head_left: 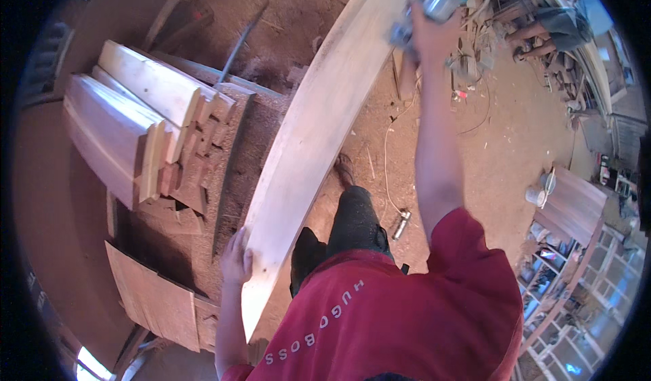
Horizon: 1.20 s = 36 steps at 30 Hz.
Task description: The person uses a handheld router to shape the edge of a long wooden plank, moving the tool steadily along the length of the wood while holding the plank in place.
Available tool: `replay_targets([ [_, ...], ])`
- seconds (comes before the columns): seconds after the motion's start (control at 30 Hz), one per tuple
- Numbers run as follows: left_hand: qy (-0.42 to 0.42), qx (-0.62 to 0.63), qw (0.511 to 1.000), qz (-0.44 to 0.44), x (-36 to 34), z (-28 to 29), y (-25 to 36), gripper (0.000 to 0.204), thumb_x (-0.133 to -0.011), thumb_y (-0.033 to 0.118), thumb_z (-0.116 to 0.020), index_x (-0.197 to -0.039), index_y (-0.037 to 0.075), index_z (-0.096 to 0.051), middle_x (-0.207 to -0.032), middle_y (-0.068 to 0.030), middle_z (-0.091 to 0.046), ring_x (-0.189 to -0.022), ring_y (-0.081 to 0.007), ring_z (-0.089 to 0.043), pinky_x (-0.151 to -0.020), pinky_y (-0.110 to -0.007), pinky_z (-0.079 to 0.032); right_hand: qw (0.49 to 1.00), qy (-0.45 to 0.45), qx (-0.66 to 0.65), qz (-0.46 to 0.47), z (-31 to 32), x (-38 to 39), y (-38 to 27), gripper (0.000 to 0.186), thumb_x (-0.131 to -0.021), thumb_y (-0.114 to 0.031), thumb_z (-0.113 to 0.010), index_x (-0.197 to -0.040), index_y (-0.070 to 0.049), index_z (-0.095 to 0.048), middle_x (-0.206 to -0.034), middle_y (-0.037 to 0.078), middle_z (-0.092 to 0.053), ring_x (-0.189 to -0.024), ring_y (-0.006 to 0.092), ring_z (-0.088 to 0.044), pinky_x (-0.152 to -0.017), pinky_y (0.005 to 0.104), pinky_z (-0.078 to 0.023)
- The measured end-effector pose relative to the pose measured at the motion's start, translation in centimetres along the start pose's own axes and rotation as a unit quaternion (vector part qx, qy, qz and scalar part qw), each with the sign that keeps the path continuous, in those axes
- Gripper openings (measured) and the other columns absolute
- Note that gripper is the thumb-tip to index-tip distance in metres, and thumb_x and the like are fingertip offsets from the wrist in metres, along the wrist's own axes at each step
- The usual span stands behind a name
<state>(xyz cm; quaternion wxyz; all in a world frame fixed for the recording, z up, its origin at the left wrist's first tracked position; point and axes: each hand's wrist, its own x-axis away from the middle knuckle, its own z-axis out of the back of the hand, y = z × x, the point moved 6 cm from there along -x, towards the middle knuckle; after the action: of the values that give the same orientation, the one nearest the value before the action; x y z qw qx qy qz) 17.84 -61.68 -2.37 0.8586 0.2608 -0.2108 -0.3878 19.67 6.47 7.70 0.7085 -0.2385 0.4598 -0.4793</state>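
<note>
– Starting with the fingers of the right hand (432, 36): closed on what?
– Wrapped around a teal and silver power tool (442, 3), blurred at its base, by the far right edge of a long pale plank (325, 110).
– And with the left hand (236, 262)?
– Laid at the plank's left edge, close to the near end, fingers together. Impossible to tell whether gripping or only resting.
– Where to look for the plank?
– Look from beside the red shirt (407, 313) upward and rightward, out past the top of view.
– And farther out?
– See leftward a stack of boards (112, 120), apart from the plank; rightward, on the brown floor (508, 144), a pale cord (387, 157) and a small silvery cylinder (402, 225); toward the top right, another person (566, 30).
</note>
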Motion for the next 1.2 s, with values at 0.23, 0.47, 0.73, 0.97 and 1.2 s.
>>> replay_targets([
  [0.23, 0.174, -0.063, 0.975, -0.124, 3.9, 1.4, 0.6, 0.057, -0.095, 0.017, -0.070, -0.147, 0.001, -0.054, -0.133, -0.0250, -0.064, -0.117, -0.0426, -0.064, -0.099, -0.048, -0.052, 0.989, -0.025, -0.119, -0.084, 10.7, 28.0, -9.7, 0.074, -0.070, -0.041, -0.090, -0.128, -0.002, -0.062, -0.112, 0.022, -0.072, -0.103, 0.0417, -0.071, -0.089, 0.0506, -0.055],
  [0.47, 0.123, -0.077, 0.983, -0.112, 27.2, 0.9, -7.1, 0.078, -0.086, 0.034, -0.079, -0.150, 0.002, -0.050, -0.142, -0.0224, -0.058, -0.130, -0.0431, -0.054, -0.112, -0.055, -0.041, 0.994, -0.020, -0.073, -0.084, 19.7, 48.7, -14.7, 0.073, -0.072, -0.043, -0.090, -0.124, -0.001, -0.061, -0.104, 0.024, -0.073, -0.099, 0.0411, -0.073, -0.086, 0.0505, -0.056],
  [0.73, 0.114, -0.052, 0.983, 0.138, 51.8, -1.5, -21.1, 0.085, -0.090, 0.044, -0.076, -0.161, 0.013, -0.041, -0.154, -0.0276, -0.047, -0.135, -0.0445, -0.053, -0.110, -0.056, -0.045, 0.987, -0.115, -0.069, -0.091, 24.8, 61.6, -17.2, 0.072, -0.073, -0.049, -0.088, -0.125, -0.005, -0.063, -0.101, 0.021, -0.073, -0.094, 0.0418, -0.073, -0.084, 0.0534, -0.057],
  [0.97, 0.075, -0.227, 0.971, 0.007, 52.1, 0.5, -15.6, 0.106, -0.063, 0.057, -0.089, -0.156, 0.024, -0.050, -0.148, -0.0297, -0.048, -0.131, -0.0500, -0.052, -0.103, -0.060, -0.045, 0.974, -0.004, -0.164, -0.159, 34.1, 69.4, -10.3, 0.061, -0.075, -0.044, -0.092, -0.113, -0.002, -0.069, -0.097, 0.014, -0.077, -0.087, 0.0273, -0.076, -0.080, 0.0435, -0.060],
  [1.2, 0.129, -0.237, 0.961, -0.055, 50.0, 0.8, -14.6, 0.104, -0.065, 0.064, -0.086, -0.155, 0.026, -0.054, -0.140, -0.0293, -0.053, -0.119, -0.0495, -0.056, -0.097, -0.059, -0.048, 0.953, 0.084, -0.158, -0.246, 48.9, 78.7, -4.5, 0.061, -0.076, -0.038, -0.092, -0.118, -0.002, -0.066, -0.104, 0.014, -0.074, -0.094, 0.0249, -0.072, -0.086, 0.0415, -0.056],
])
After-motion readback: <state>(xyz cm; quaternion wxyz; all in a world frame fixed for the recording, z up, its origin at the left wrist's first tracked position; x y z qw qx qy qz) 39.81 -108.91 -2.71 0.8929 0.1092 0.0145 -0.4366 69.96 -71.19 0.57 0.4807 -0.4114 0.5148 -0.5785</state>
